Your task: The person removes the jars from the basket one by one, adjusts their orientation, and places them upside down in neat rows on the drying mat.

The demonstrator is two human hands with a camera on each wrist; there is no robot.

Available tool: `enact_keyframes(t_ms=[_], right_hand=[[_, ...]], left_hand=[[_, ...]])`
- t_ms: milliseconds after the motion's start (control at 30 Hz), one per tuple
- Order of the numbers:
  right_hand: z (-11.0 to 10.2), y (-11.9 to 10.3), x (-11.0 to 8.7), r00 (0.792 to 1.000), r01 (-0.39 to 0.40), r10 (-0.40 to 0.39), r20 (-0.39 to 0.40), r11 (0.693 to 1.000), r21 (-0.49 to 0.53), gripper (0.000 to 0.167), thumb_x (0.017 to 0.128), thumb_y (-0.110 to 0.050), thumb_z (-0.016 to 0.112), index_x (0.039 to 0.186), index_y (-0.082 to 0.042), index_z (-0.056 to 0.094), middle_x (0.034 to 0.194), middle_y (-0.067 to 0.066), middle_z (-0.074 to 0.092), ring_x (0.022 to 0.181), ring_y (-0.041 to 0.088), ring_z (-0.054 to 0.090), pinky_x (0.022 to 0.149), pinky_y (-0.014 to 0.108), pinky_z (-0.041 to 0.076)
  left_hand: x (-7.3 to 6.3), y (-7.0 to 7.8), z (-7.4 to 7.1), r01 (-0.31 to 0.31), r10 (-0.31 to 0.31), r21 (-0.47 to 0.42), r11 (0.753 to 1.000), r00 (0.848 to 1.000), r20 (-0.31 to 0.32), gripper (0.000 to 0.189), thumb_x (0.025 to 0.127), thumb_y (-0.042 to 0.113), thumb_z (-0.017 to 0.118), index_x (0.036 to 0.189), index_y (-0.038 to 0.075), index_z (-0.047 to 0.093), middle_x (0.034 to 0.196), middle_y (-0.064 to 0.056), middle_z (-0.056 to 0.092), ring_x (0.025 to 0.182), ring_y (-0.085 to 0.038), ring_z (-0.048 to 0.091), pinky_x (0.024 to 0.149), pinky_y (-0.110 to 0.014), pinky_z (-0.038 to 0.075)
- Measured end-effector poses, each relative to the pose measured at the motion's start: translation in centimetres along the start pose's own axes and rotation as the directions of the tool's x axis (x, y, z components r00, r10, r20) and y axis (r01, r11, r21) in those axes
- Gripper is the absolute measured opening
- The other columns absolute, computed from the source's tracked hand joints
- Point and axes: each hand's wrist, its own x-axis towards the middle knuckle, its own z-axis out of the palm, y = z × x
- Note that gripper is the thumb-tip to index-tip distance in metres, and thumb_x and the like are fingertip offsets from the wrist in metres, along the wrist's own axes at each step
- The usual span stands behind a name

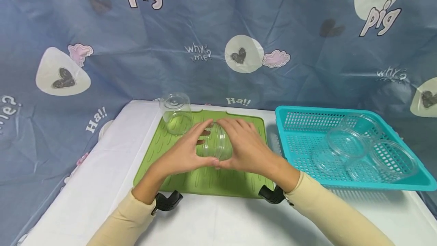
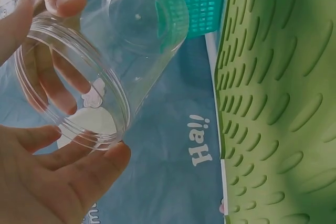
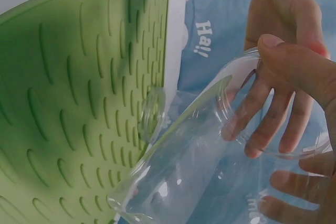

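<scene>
Between both hands, above the green drying mat [image 1: 153, 158], is a clear plastic jar [image 1: 216, 147]. It is held tilted on its side, and its threaded rim shows in the left wrist view. My right hand [image 1: 247, 149] grips the jar around the mouth end, thumb on the rim. My left hand [image 1: 184, 153] curves around the mouth from the other side, fingertips at the rim [image 2: 100, 142]. The two thumbs meet at the near side. Another clear jar [image 1: 175, 115] stands upside down on the mat's far left corner.
To the right sits a turquoise basket [image 1: 290, 149] with several clear jars [image 1: 348, 143] inside. A white cloth [image 1: 211, 223] covers the table. Behind hangs a blue printed curtain [image 1: 205, 18]. Each wrist wears a black camera mount [image 1: 167, 201].
</scene>
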Motion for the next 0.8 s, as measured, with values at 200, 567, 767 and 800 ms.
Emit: enact_keyframes(t_ms=[200,567,767,800], right_hand=[[0.2,0.1,-0.3,1.0,-0.01,0.01,0.01,1.0,-0.009,0.11,0.061,-0.062,0.087,0.147,-0.011,0.042,0.145,0.007,0.053,0.13,0.031,0.052,0.101,0.052,0.049],[-0.1,-0.1,-0.9,0.999,-0.038,0.039,0.037,0.999,-0.013,0.115,0.06,-0.061,0.088,0.15,-0.011,0.037,0.15,0.008,0.049,0.133,0.031,0.05,0.106,0.054,0.047],[-0.2,0.1,-1.6,0.992,-0.086,0.083,0.098,0.996,0.028,0.117,0.061,-0.062,0.087,0.152,-0.012,0.035,0.151,0.008,0.048,0.138,0.03,0.048,0.109,0.06,0.044],[-0.2,0.1,-1.8,0.991,-0.086,0.083,0.104,0.996,0.03,0.116,0.061,-0.062,0.087,0.152,-0.012,0.035,0.15,0.007,0.048,0.138,0.029,0.047,0.11,0.06,0.043]], left_hand=[[0.2,0.0,0.3,0.016,-0.016,-0.003,1.0,1.0,-0.005,0.1,0.078,0.031,0.084,0.157,0.019,0.023,0.154,-0.005,0.037,0.139,-0.027,0.045,0.111,-0.041,0.049],[0.1,0.1,0.4,0.019,-0.019,0.001,1.0,0.999,-0.029,0.096,0.075,0.029,0.086,0.153,0.018,0.031,0.146,-0.004,0.045,0.132,-0.026,0.052,0.108,-0.038,0.052],[-0.4,0.4,0.2,0.004,0.001,0.105,0.994,0.999,-0.04,0.091,0.073,0.035,0.086,0.147,0.02,0.037,0.141,-0.005,0.05,0.122,-0.025,0.06,0.1,-0.035,0.057],[-0.5,0.5,0.1,-0.001,0.006,0.118,0.993,0.999,-0.04,0.09,0.072,0.036,0.087,0.146,0.02,0.038,0.141,-0.005,0.051,0.121,-0.025,0.061,0.099,-0.035,0.057]])
